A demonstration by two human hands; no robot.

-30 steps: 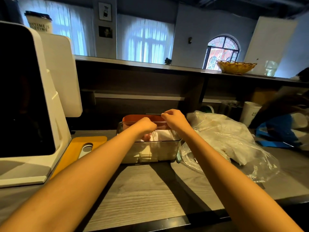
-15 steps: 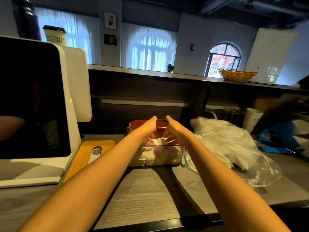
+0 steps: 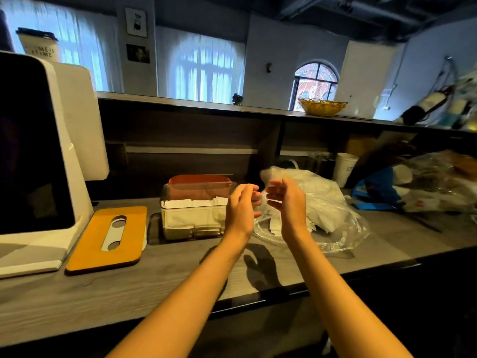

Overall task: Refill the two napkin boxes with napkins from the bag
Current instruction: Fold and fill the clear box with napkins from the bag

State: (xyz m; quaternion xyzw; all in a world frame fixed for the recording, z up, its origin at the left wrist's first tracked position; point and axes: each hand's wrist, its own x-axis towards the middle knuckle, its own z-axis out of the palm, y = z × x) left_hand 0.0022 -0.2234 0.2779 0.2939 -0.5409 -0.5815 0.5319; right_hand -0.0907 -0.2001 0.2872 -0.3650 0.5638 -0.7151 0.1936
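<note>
1. A café or small restaurant service counter.
2. At 9 o'clock stands a point-of-sale terminal [image 3: 33, 151] with a dark screen.
3. Paper cups [image 3: 344, 167] sit at 2 o'clock under a raised bar ledge [image 3: 196, 105].
4. A wicker basket [image 3: 322, 106] rests on that ledge at 1 o'clock.

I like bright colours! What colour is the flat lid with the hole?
Orange-yellow lid, clearest in the head view.

The lidded cup [image 3: 38, 46] at top left carries two lines of dark print — blurred, only "…TIME" on the lower line reads. Nothing else legible.
</note>
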